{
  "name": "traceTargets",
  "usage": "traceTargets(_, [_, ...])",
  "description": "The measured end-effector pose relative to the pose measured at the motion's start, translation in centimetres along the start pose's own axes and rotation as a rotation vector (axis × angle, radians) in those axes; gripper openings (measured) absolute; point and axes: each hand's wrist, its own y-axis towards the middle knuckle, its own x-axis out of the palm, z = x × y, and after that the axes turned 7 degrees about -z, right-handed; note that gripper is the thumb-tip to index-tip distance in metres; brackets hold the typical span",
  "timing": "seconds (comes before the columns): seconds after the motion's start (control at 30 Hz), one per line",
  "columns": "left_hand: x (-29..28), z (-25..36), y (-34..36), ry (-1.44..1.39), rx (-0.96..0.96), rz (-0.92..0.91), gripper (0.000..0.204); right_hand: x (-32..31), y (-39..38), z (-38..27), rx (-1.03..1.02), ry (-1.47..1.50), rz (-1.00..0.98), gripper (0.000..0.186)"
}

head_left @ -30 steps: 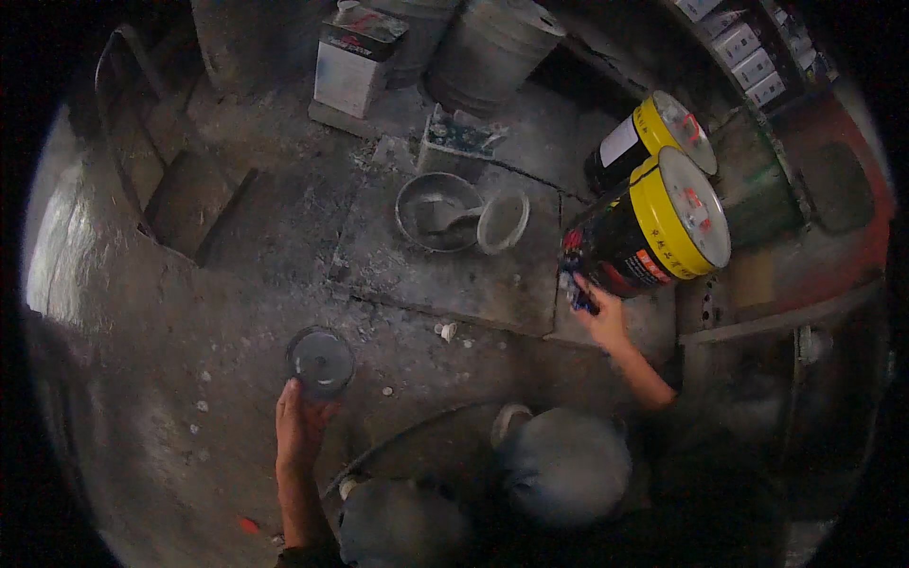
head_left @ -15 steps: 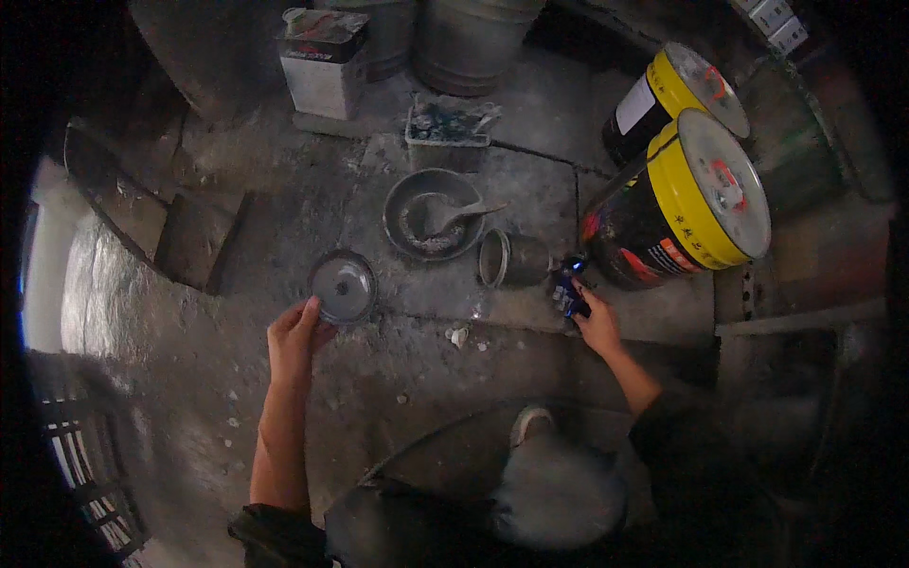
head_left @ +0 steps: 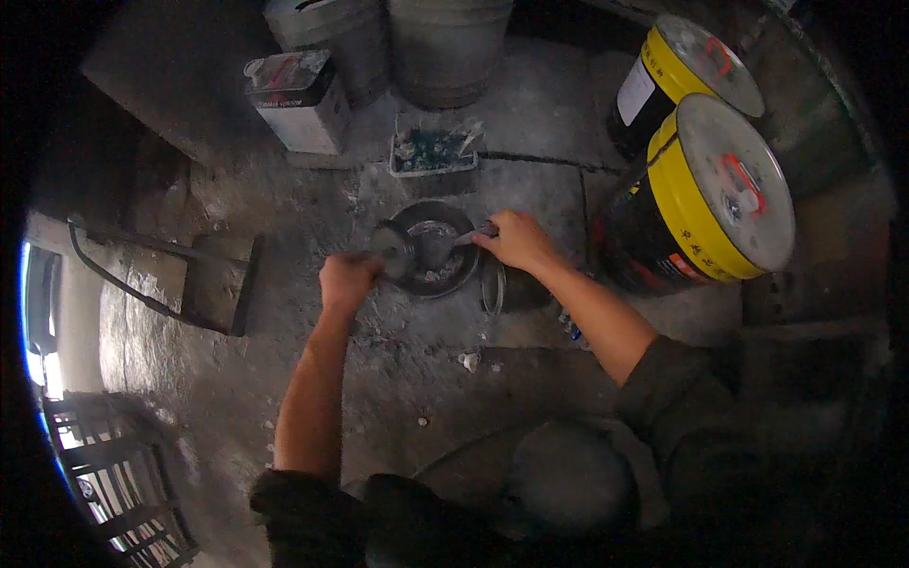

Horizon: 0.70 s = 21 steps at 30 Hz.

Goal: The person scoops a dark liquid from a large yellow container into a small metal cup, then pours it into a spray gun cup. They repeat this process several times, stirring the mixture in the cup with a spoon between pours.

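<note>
My left hand (head_left: 348,276) grips a dark round lid (head_left: 392,245), which is held over the left side of a metal bowl (head_left: 435,284) on the floor. My right hand (head_left: 509,237) is closed on the grey handle of a scoop-like tool (head_left: 472,236) that reaches into the bowl. A grey cylindrical container (head_left: 493,291) lies on its side beside the bowl, partly under my right forearm. A small blue object (head_left: 574,330) is on the floor just past that forearm, mostly hidden.
Two black-and-yellow drums (head_left: 693,194) stand at the right. A messy tray (head_left: 432,168), a rectangular can (head_left: 303,118) and grey buckets (head_left: 447,57) are behind the bowl. A metal hand truck (head_left: 213,284) is at the left, a slatted rack (head_left: 109,473) at lower left.
My left hand has moved forward and right, bringing the lid to the bowl. My right hand has let go of the blue object and taken hold of the tool in the bowl.
</note>
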Motion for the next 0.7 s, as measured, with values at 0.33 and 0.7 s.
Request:
traceTargets(0.33, [4.9,-0.9,1.3,0.245,0.19,0.124,0.051,2.5,1.1,-2.4,-0.238,0.296,0.11,0.027])
traceTargets(0.7, [5.8,-0.1,2.7,0.413,0.22,0.093,0.053,4.0,-1.3,-2.3,-0.623,-0.044,0.005,0.026])
